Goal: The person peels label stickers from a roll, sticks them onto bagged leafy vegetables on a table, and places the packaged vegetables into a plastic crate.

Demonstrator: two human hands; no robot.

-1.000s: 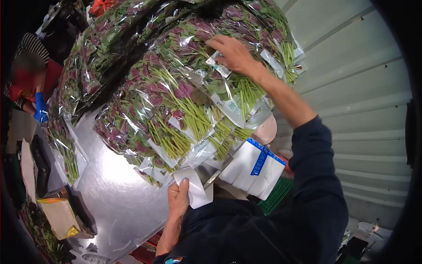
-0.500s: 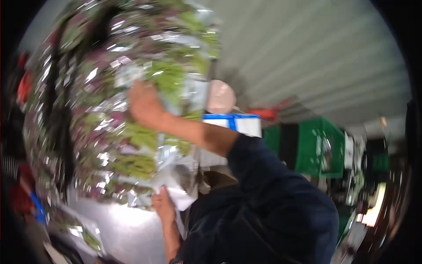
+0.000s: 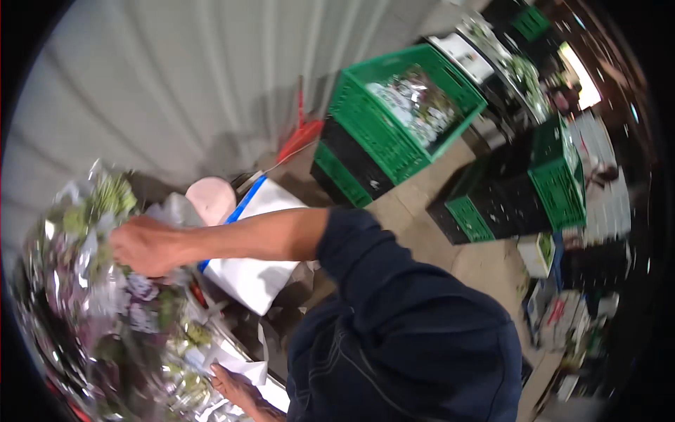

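— Where are we with the wrapped bunches (image 3: 105, 309)?

— Mid-lift, we'd judge. Our right hand (image 3: 144, 245) is pressed down on top of the cellophane-wrapped stack, its grip closed over the wrapping, and our left hand (image 3: 235, 387) is underneath, pinching a white paper sheet (image 3: 242, 367) at the lower edge.

— And the stack itself?

— At our left side, low, just beside the white box with the blue strip (image 3: 256, 271). The green crates (image 3: 401, 119) stand well apart on the floor.

— What does the next move call for?

— Both hands keeping the slippery sleeves together, we think; the blur hides finer detail.
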